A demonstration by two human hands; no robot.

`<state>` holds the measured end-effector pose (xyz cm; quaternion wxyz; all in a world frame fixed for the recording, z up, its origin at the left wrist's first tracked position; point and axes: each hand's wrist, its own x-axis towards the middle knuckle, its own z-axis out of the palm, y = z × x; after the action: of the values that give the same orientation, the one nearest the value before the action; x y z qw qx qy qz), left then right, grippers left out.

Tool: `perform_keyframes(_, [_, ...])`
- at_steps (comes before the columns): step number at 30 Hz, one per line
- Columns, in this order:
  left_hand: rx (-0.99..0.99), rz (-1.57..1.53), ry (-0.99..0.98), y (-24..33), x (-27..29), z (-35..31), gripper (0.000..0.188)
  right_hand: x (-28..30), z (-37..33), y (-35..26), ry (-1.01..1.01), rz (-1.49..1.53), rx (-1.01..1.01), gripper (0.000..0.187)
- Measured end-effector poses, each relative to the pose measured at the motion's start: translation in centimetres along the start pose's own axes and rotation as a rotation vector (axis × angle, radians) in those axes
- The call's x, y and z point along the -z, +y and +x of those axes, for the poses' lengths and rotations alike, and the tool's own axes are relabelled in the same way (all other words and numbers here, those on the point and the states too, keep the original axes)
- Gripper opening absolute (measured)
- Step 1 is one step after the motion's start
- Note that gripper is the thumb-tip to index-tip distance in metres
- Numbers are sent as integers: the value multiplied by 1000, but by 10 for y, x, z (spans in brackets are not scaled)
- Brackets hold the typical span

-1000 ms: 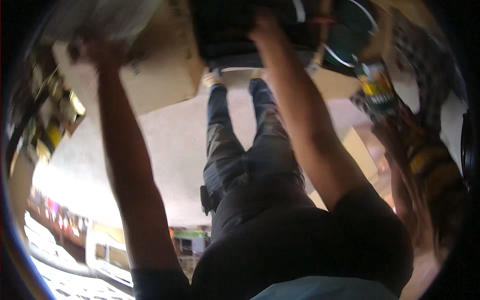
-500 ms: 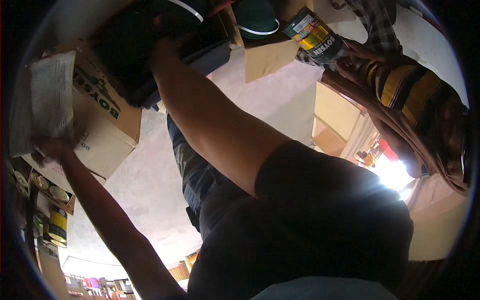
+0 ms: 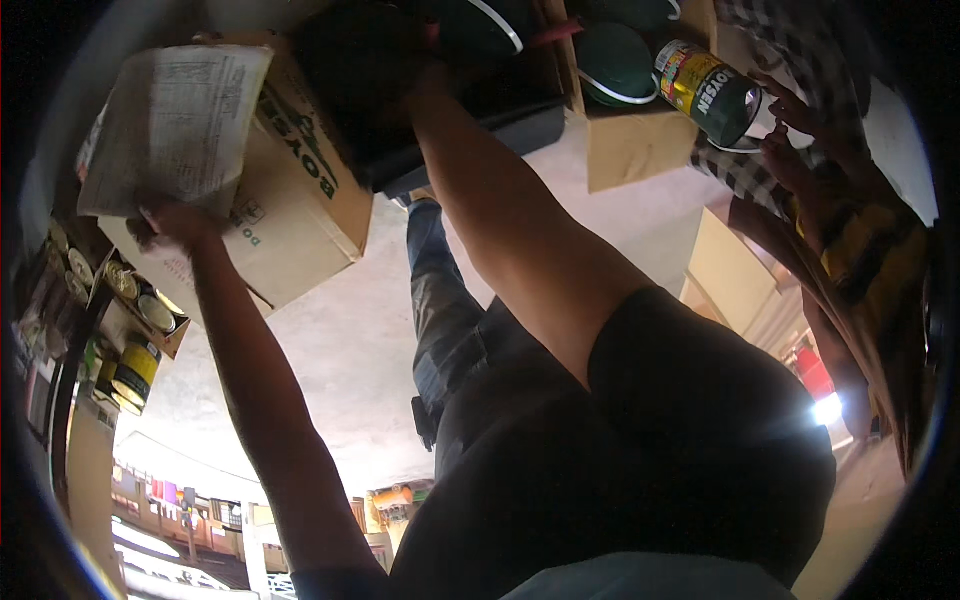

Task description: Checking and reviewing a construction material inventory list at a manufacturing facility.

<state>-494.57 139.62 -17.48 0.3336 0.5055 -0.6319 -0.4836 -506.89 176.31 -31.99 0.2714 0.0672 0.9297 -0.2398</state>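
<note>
Paper (image 3: pixel 190 115) with small print on it is in the upper left of the frame, tilted, in front of a big brown box (image 3: pixel 305 215). The left hand (image 3: pixel 180 225) is at the paper's bottom edge, with its fingers bent closed on it (the hand is a bit blurry). The box has dark green marks on one side.

The right arm goes up to the top middle of the frame. There, the right hand (image 3: pixel 428 82) is inside a dark tub (image 3: pixel 530 132). It is so dark in there that I cannot tell how far open the hand is, or if it has hold of anything.

A dark green can (image 3: pixel 480 28) with a white handle is at the top of the frame, near the right hand. To the right of the tub is an open box (image 3: pixel 640 150), and another green can (image 3: pixel 612 60) with a white handle sits in it.

In the upper right, another person's hands (image 3: pixel 785 135) are at a green can with a yellow and red label (image 3: pixel 705 92). This can leans sideways. On the left side of the frame, small cans (image 3: pixel 120 280) lie in a row, and a yellow and black can (image 3: pixel 137 372) is below them.
</note>
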Motion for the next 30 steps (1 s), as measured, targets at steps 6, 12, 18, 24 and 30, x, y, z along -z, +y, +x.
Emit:
perform_keyframes(6, [-219, -28, 77, 39, 6, -7, 30, 23, -20, -42, -52, 200, -29, 38])
perform_keyframes(12, [-55, -104, -27, 10, 38, 1, 41, 159, -80, -81, 234, 99, 291, 41])
perform_keyframes(18, [-234, -81, 28, 8, 21, -7, 27, 135, 20, 5, -82, -81, 562, 27])
perform_keyframes(24, [-589, 406, 66, -22, 73, 20, 40, 163, -73, -54, -174, 767, -268, 18])
perform_keyframes(30, [-158, 6, 66, 5, 56, -4, 34, 271, -121, -33, -179, 1152, -193, 23])
